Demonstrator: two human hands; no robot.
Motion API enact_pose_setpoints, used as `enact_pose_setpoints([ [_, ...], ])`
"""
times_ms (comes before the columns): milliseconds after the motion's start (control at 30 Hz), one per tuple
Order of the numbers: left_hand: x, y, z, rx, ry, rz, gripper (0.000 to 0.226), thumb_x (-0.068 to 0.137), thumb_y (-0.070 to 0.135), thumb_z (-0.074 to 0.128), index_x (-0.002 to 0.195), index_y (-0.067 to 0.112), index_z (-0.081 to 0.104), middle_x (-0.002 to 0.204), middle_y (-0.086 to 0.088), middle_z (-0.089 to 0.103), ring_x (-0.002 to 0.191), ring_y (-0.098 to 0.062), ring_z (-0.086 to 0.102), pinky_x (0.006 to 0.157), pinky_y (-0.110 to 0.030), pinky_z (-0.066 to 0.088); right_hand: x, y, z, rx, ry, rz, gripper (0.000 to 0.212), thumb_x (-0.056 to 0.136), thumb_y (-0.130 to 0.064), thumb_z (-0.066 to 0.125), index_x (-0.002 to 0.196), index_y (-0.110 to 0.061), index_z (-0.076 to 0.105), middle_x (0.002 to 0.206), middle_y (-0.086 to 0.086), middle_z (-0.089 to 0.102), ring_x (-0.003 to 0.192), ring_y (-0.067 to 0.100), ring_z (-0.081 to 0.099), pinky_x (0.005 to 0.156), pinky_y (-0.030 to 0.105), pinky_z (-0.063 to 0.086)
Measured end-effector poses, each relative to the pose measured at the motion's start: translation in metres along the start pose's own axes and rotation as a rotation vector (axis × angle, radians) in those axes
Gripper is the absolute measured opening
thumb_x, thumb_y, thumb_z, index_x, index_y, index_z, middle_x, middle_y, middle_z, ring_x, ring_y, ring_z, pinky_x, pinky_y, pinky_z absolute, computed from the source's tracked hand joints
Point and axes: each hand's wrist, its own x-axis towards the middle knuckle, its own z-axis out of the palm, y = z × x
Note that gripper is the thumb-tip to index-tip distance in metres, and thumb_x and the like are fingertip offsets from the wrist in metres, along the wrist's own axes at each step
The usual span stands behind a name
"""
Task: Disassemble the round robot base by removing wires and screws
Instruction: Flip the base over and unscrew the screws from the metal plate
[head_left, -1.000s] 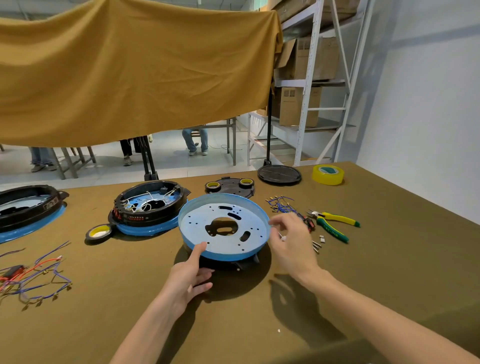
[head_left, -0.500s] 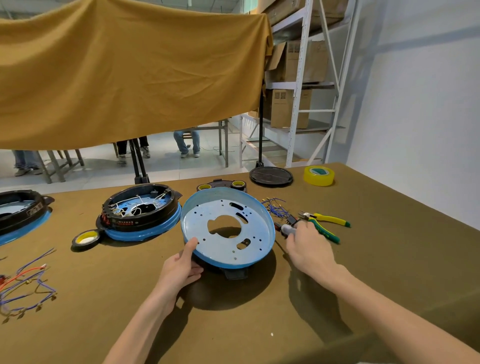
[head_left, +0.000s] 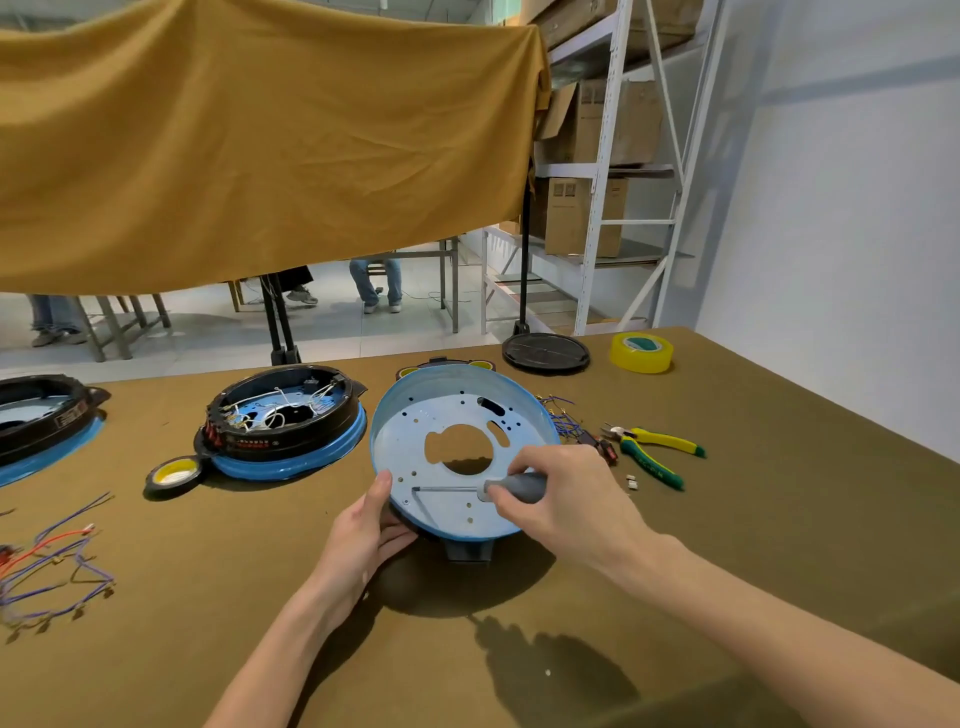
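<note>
Two hands work the blue base, tilted up on the table. Left hand grips its near rim; right hand is closed round a screwdriver, tip at the plate's left side. No wires remain inside — a loose bundle lies just beside it. Judging by this, screws are what's left — a second base is still wired.

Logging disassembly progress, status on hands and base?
Left hand steadies tilted round blue base plate. Right hand grips grey-handled screwdriver, tip on plate. Nothing in the way.
</note>
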Motion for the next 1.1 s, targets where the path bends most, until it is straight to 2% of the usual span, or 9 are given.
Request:
enact_pose_setpoints([
  [300, -0.003, 0.0, 0.001, -0.022, 0.016, 0.017, 0.06, 0.083, 0.064, 0.06, 0.128, 0.025, 0.06, 0.119, -0.013, 0.075, 0.112, -0.024, 0.072, 0.087, -0.03, 0.061, -0.001, -0.007, 0.006, 0.033, -0.036, -0.031, 0.027, 0.085, -0.055, 0.069, 0.083, -0.029, 0.07, 0.071, -0.016, 0.063, 0.07, 0.004, 0.06, 0.055, 0.018, 0.047],
  [533, -0.002, -0.001, 0.0, -0.017, -0.003, 0.028, 0.052, 0.084, 0.064, 0.059, 0.122, 0.029, 0.063, 0.115, -0.012, 0.077, 0.111, -0.023, 0.073, 0.088, -0.03, 0.059, -0.003, -0.01, -0.001, -0.018, -0.034, -0.02, 0.025, 0.085, -0.055, 0.07, 0.084, -0.03, 0.071, 0.072, -0.018, 0.063, 0.072, 0.001, 0.059, 0.058, 0.015, 0.046],
  [700, -0.001, -0.004, -0.002, -0.01, -0.013, 0.038, 0.06, 0.082, 0.067, 0.061, 0.126, 0.026, 0.062, 0.114, -0.011, 0.078, 0.11, -0.023, 0.074, 0.089, -0.031, 0.059, -0.002, -0.015, -0.005, -0.04, -0.057, -0.008, 0.024, 0.086, -0.055, 0.069, 0.086, -0.031, 0.07, 0.073, -0.02, 0.06, 0.071, -0.002, 0.057, 0.055, 0.012, 0.042],
  [767, -0.002, -0.005, -0.003, -0.008, -0.015, 0.043, 0.065, 0.079, 0.068, 0.062, 0.128, 0.025, 0.061, 0.114, -0.012, 0.078, 0.11, -0.023, 0.074, 0.092, -0.034, 0.059, 0.0, -0.018, -0.006, -0.034, -0.06, -0.023, 0.025, 0.087, -0.054, 0.069, 0.086, -0.029, 0.071, 0.074, -0.016, 0.062, 0.069, 0.0, 0.057, 0.056, 0.013, 0.041],
  [867, -0.002, -0.006, -0.004, -0.011, -0.013, 0.046, 0.074, 0.075, 0.069, 0.064, 0.132, 0.022, 0.059, 0.116, -0.013, 0.077, 0.111, -0.024, 0.073, 0.097, -0.037, 0.058, 0.004, -0.024, -0.007, -0.05, -0.097, -0.05, 0.029, 0.087, -0.054, 0.067, 0.086, -0.025, 0.07, 0.075, -0.01, 0.064, 0.068, 0.005, 0.056, 0.058, 0.019, 0.046],
  [967, -0.003, -0.005, -0.004, -0.015, -0.01, 0.047, 0.079, 0.072, 0.07, 0.066, 0.134, 0.021, 0.059, 0.116, -0.012, 0.077, 0.11, -0.023, 0.074, 0.093, -0.034, 0.06, 0.008, -0.029, -0.011, -0.094, -0.123, -0.069, 0.03, 0.088, -0.055, 0.066, 0.087, -0.025, 0.07, 0.075, -0.009, 0.065, 0.068, 0.006, 0.058, 0.06, 0.023, 0.051],
  [1100, -0.003, -0.007, -0.004, -0.011, -0.002, 0.047, 0.085, 0.073, 0.069, 0.065, 0.14, 0.017, 0.057, 0.118, -0.014, 0.076, 0.112, -0.026, 0.073, 0.101, -0.04, 0.057, 0.01, -0.029, -0.015, -0.099, -0.138, -0.07, 0.03, 0.087, -0.054, 0.065, 0.084, -0.025, 0.069, 0.073, -0.01, 0.065, 0.066, 0.007, 0.061, 0.061, 0.027, 0.055],
])
